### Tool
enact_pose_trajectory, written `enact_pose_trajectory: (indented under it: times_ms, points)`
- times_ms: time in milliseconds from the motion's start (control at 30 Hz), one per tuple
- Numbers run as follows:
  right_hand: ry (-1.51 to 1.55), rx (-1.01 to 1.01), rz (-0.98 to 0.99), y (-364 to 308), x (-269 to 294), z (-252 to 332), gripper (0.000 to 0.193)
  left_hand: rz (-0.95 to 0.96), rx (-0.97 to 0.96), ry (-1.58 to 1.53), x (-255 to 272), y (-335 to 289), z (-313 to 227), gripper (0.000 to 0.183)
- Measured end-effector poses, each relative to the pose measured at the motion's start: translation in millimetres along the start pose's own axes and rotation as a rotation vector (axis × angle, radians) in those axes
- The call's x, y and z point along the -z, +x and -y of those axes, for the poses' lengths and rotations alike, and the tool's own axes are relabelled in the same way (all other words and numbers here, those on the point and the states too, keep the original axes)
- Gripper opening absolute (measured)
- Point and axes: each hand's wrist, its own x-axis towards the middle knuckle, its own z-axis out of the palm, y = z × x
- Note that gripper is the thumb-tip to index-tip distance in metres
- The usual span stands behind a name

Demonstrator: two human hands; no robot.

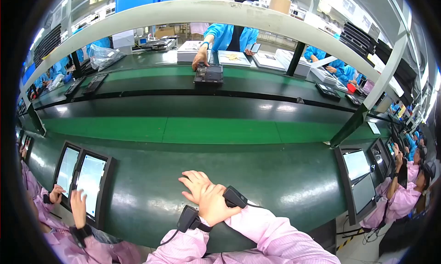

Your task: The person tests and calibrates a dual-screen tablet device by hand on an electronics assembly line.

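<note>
My left hand (213, 206) comes from the lower left and lies across my right wrist, its fingers wrapped round it beside a small black wrist device (235, 197). Part of its grip is hidden. My right hand (194, 185) reaches to the left beyond it, fingers spread and holding nothing, just over the dark green table (151, 181). Another black device (187, 218) with a strap and cable sits on my left wrist, at the cuff of the pink sleeve.
Framed screens (94, 180) stand at left, where a pink-sleeved co-worker's hands hover; another framed pair (359, 176) stands at right. Beyond the green strip (183, 130), a blue-sleeved person touches a dark tray (209, 74). A pale rail (220, 11) crosses overhead on posts.
</note>
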Motion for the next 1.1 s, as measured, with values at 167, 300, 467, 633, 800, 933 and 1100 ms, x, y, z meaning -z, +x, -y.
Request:
enact_pose_trajectory:
  times_ms: [167, 300, 467, 633, 800, 933, 1100]
  points:
    - [-0.005, -0.008, -0.002, -3, -1, 1, 0.057, 0.003, -0.077, -0.096, -1, 1, 1, 0.038]
    - [-0.004, 0.005, 0.01, 2, -2, 2, 0.055, 0.089, -0.037, -0.117, 9, 3, 0, 0.039]
    - [-0.044, -0.011, 0.105, 5, 3, 1, 0.053, 0.032, -0.08, -0.077, 5, 1, 3, 0.041]
    - [-0.052, 0.02, 0.077, 2, 6, -5, 0.047, -0.072, -0.165, -0.173, -9, -2, 5, 0.049]
    - [-0.026, -0.03, 0.001, 5, 14, 3, 0.035, -0.068, -0.219, -0.198, -2, -9, 7, 0.049]
    - [0.013, -0.075, -0.011, 2, 16, -3, 0.031, -0.066, -0.253, -0.212, -7, -6, 6, 0.049]
    - [0.084, -0.133, -0.135, 7, 13, -16, 0.027, -0.114, -0.164, -0.066, -6, -3, 5, 0.062]
